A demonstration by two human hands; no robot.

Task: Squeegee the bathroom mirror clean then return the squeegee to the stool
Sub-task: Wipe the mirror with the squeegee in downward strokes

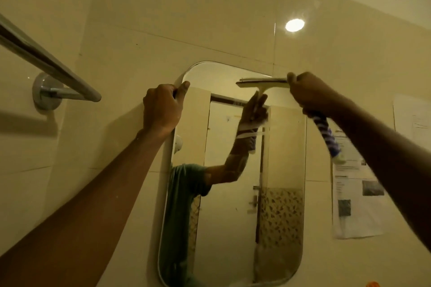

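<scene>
Mirror [233, 182] fixed to the tiled wall [163, 18], tall with rounded corners, filling the middle of the view. Looks early in the job: blade set at the very top edge, upper right, nearly all the glass below yet to be pulled; no clear wet or dry streak to judge by in this dim light. Return to the stool left undone, and no stool in view. Towel rail [46, 63] jutting out at upper left, near the left arm but apart from the glass. Printed paper sheets [356, 193] stuck on the wall just right of the mirror, close beside the stroke path, likely to catch drips. Left hand [161, 107] braced on the mirror's upper left corner, fingers [184, 87] curled over its rim. Right hand [310, 93] closed round the squeegee [263, 83], its white head level across the glass top. Blue-and-white striped cloth [326, 140] hanging from the same fist, dangling before the papers.
</scene>
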